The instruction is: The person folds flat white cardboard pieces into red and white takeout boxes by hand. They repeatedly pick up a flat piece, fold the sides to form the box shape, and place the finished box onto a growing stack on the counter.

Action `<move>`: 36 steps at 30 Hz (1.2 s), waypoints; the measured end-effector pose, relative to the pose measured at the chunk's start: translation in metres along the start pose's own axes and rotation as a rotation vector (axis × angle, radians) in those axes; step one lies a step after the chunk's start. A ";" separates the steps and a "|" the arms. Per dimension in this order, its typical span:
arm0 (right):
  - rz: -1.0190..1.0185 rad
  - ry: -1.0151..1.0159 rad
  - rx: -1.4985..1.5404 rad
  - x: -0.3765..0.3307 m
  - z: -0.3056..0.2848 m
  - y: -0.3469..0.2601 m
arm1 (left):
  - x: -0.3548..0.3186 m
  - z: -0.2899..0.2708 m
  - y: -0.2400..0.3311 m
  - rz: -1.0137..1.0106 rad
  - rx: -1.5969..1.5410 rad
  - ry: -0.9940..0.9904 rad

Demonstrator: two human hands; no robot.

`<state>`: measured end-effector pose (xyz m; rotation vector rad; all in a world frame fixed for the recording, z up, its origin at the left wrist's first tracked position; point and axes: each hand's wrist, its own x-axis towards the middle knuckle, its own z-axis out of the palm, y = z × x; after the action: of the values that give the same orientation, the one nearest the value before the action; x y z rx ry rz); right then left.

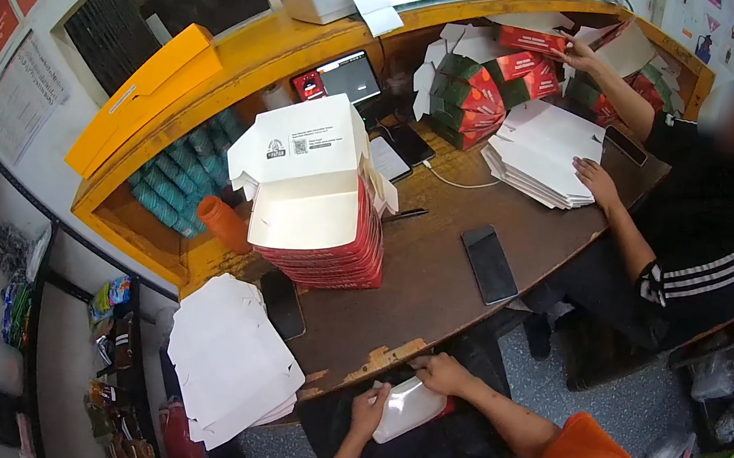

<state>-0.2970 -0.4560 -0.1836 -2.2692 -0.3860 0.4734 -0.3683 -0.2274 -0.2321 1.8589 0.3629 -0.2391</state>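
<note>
We hold one flat white box (408, 409) in both hands, left hand (369, 410) and right hand (443, 374) closed on it, still unfolded; finished stack (326, 242) on worktop (435, 289).

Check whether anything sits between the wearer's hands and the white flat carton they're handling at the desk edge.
Nothing visible does. The left hand and right hand both touch the white carton directly, below the wooden desk edge.
</note>
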 end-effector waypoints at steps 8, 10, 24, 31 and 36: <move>0.250 0.199 0.698 0.039 0.042 0.089 | -0.003 0.006 0.012 0.006 -0.111 0.058; 0.363 0.138 0.936 0.032 0.039 0.080 | -0.005 0.006 0.005 0.044 -0.088 0.077; 0.244 0.217 0.674 0.022 -0.013 0.039 | -0.048 0.001 0.094 0.427 0.111 0.126; 0.302 -0.018 0.926 0.013 -0.017 0.026 | -0.042 -0.030 0.058 -0.053 -0.717 -0.131; 0.318 -0.296 1.117 -0.014 -0.055 -0.023 | -0.045 -0.052 0.057 -0.217 -0.570 -0.209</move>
<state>-0.2881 -0.4818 -0.1290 -1.1637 0.1148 0.9112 -0.3902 -0.1998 -0.1494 1.2220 0.4352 -0.4263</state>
